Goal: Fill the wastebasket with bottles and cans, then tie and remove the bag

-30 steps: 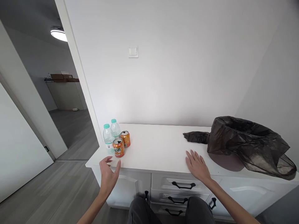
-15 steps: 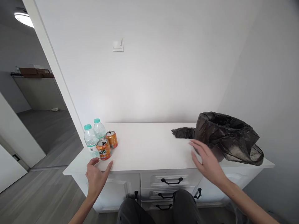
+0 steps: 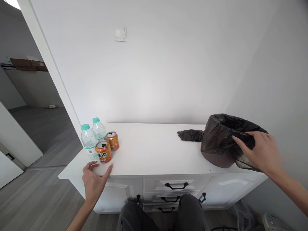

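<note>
My left hand (image 3: 92, 181) is at the counter's front edge, thumb and fingers spread, with nothing in it. Just beyond its fingertips stands an orange soda can (image 3: 104, 152), with a second orange can (image 3: 113, 141) behind it. Two clear plastic bottles with teal caps, the nearer bottle (image 3: 88, 139) and the farther bottle (image 3: 99, 129), stand upright beside the cans. To the right, my right hand (image 3: 261, 152) has its thumb and fingers closed around the rim of a black trash bag (image 3: 216, 134). The bag lines a brownish bin (image 3: 220, 159); part of the rim is hidden behind my hand.
Left of the bin lies a crumpled black plastic bag (image 3: 190, 135). Everything stands on a white cabinet top (image 3: 149, 150) against a wall. Black-handled drawers (image 3: 176, 186) are below, near my knees. At far left there is a doorway.
My right hand has moved right, from the space in front of the bin onto the bag's rim. My left hand stays by the cans. The view has shifted slightly.
</note>
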### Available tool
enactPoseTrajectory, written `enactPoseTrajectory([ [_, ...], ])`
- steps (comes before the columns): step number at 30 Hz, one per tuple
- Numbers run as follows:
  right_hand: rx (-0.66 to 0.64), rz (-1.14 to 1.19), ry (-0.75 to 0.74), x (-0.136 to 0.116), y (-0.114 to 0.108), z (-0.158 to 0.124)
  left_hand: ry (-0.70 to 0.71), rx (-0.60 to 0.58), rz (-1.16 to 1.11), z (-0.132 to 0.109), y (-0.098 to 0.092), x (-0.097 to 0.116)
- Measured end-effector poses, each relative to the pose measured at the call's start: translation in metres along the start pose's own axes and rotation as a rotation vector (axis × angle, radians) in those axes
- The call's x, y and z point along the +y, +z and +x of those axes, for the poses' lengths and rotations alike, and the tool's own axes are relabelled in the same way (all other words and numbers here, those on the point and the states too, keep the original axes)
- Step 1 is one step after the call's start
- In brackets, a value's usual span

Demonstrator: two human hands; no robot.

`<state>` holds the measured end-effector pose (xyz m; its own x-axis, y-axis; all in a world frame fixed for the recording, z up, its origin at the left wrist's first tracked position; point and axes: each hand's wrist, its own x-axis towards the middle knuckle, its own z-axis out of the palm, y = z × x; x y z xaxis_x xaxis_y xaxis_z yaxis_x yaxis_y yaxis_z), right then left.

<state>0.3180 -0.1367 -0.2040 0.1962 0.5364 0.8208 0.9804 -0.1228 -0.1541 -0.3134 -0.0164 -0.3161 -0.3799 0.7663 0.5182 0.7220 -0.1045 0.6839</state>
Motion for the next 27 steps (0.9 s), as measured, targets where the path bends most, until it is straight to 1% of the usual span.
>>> enactPoseTrajectory([
  [3, -0.045, 0.064, 0.065, -0.008, 0.001, 0.005, 0.004, 0.012, 0.001, -0.001, 0.001, -0.001],
  [6, -0.055, 0.129, 0.076, -0.034, 0.002, 0.01, 0.019, 0.02, 0.0, -0.003, 0.002, -0.003],
  [10, -0.07, 0.265, 0.006, -0.085, 0.008, 0.013, 0.028, 0.034, -0.012, -0.004, 0.002, -0.003],
  [16, -0.14, 0.569, -0.161, -0.173, 0.031, 0.028, 0.023, 0.017, 0.001, -0.004, 0.002, -0.004],
  [18, -0.173, 0.667, -0.211, -0.198, 0.037, 0.033, 0.046, 0.019, 0.006, -0.005, 0.003, -0.006],
  [20, -0.227, 0.746, -0.246, -0.217, 0.039, 0.037, 0.111, 0.043, -0.003, -0.006, 0.003, -0.006],
  [22, -0.264, 0.802, -0.249, -0.228, 0.04, 0.035, 0.226, 0.081, -0.016, -0.007, 0.001, -0.004],
  [24, -0.227, 0.855, -0.183, -0.228, 0.044, 0.025, 0.354, 0.118, -0.008, -0.005, -0.003, 0.003],
  [25, -0.174, 0.887, -0.119, -0.224, 0.049, 0.017, 0.411, 0.129, 0.007, -0.003, -0.007, 0.008],
  [27, -0.044, 0.945, 0.081, -0.207, 0.067, -0.004, 0.5, 0.134, 0.053, 0.005, -0.013, 0.019],
])
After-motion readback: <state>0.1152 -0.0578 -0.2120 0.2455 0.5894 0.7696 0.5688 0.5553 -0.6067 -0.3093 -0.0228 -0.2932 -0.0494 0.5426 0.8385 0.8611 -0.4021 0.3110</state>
